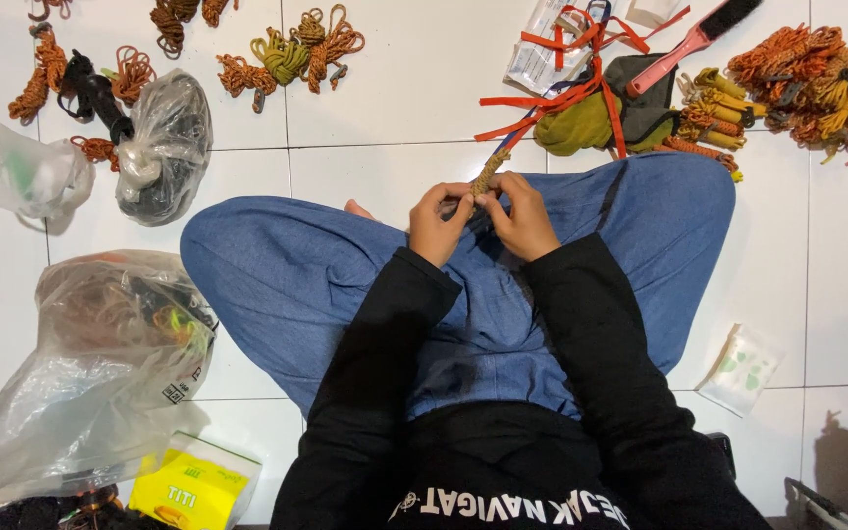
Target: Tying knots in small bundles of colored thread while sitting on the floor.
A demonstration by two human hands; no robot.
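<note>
I sit cross-legged on a white tiled floor in blue jeans and black sleeves. Both hands meet above my knees on a short braided cord piece, tan and brown, that sticks up and away from me. My left hand pinches its lower end, fingers curled. My right hand grips it just beside, thumb and fingers closed on the braid. The cord's lower part is hidden between the fingers.
Orange and olive braided cords lie scattered far ahead; a larger pile sits far right. Red straps, an olive pouch and a pink brush lie ahead. Plastic bags stand left, a yellow box near left, a small packet right.
</note>
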